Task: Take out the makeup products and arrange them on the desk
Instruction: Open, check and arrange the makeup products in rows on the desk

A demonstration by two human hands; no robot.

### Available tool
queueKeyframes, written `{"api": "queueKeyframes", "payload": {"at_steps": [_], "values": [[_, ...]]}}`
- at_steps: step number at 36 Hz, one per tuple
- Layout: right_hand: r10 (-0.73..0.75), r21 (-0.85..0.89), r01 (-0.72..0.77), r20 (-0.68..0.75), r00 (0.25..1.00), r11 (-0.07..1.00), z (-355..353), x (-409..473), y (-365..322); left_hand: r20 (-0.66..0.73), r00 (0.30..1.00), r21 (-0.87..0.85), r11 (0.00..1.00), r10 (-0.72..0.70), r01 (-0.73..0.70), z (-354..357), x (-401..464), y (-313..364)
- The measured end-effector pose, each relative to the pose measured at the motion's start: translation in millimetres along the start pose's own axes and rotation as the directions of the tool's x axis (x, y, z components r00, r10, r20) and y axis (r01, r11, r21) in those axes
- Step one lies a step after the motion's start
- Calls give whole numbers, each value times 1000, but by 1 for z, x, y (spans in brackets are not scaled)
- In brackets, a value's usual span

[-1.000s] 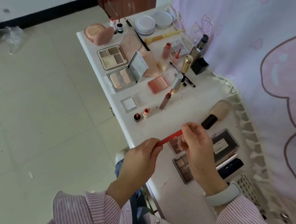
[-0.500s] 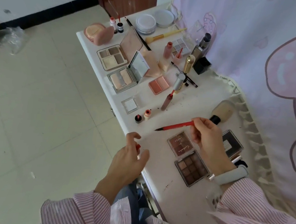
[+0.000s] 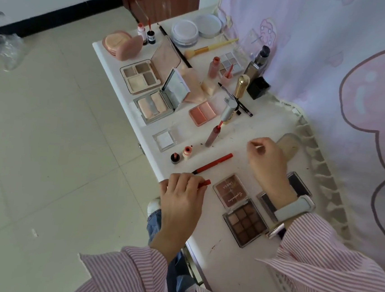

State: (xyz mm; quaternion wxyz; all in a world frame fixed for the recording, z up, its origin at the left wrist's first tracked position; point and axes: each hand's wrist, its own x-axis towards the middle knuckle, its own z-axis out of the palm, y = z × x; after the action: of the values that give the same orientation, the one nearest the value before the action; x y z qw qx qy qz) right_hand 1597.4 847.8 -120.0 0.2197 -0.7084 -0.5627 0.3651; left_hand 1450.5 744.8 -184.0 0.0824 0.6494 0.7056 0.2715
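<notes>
A red pencil (image 3: 213, 164) lies uncapped on the white desk (image 3: 230, 250), its dark tip toward the front edge. My left hand (image 3: 181, 199) rests at the desk's edge and holds the pencil's red cap (image 3: 204, 183) in its fingers. My right hand (image 3: 266, 162) hovers just right of the pencil with loosely curled fingers and nothing in it. An open brown eyeshadow palette (image 3: 239, 209) lies between my hands. A foundation bottle (image 3: 288, 144) is partly hidden behind my right hand.
Farther along the desk lie open powder palettes (image 3: 141, 77), a blush pan (image 3: 203, 112), lip gloss tubes (image 3: 212, 137), a brush (image 3: 210, 48), round compacts (image 3: 184, 32) and two small caps (image 3: 181, 155). A black case (image 3: 298, 182) sits under my right wrist. A pink curtain (image 3: 335, 65) hangs right.
My right hand set the red pencil down on the desk and let go. My left hand moved up onto the desk edge with the cap.
</notes>
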Motion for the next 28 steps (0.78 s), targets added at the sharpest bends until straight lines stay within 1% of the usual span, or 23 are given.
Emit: {"api": "queueKeyframes", "payload": {"at_steps": [2, 3, 4, 6, 9, 15, 18, 23, 28], "values": [[-54, -182, 32, -119, 991, 983, -9, 2, 11, -48, 999, 65, 998, -6, 9, 8, 2, 0], [-64, -279, 18, -158, 985, 960, -13, 3, 18, -62, 998, 78, 997, -7, 12, 11, 2, 0], [-58, -363, -11, -178, 982, 932, -16, 4, 24, -69, 998, 86, 996, -9, 15, 13, 3, 0], [-34, -478, -57, -178, 983, 876, -19, 4, 33, -70, 997, 99, 995, -13, 19, 16, 4, 0], [-50, -570, -68, -188, 981, 819, -18, 3, 40, -63, 998, 126, 992, -23, 31, 18, 4, -1], [-10, -679, -99, -154, 988, 728, -20, 4, 38, -55, 998, 98, 995, -18, 24, 12, 0, 2], [-5, -700, -94, -138, 990, 708, -20, 3, 37, -69, 998, 77, 997, -14, 20, 12, -6, 3], [15, -644, -117, -163, 987, 756, -26, 2, 37, -35, 999, 45, 999, -13, 15, 10, -14, 2], [6, -541, -161, -277, 961, 826, -49, -8, 35, -25, 1000, 15, 1000, 6, -6, 6, -17, 1]]}}
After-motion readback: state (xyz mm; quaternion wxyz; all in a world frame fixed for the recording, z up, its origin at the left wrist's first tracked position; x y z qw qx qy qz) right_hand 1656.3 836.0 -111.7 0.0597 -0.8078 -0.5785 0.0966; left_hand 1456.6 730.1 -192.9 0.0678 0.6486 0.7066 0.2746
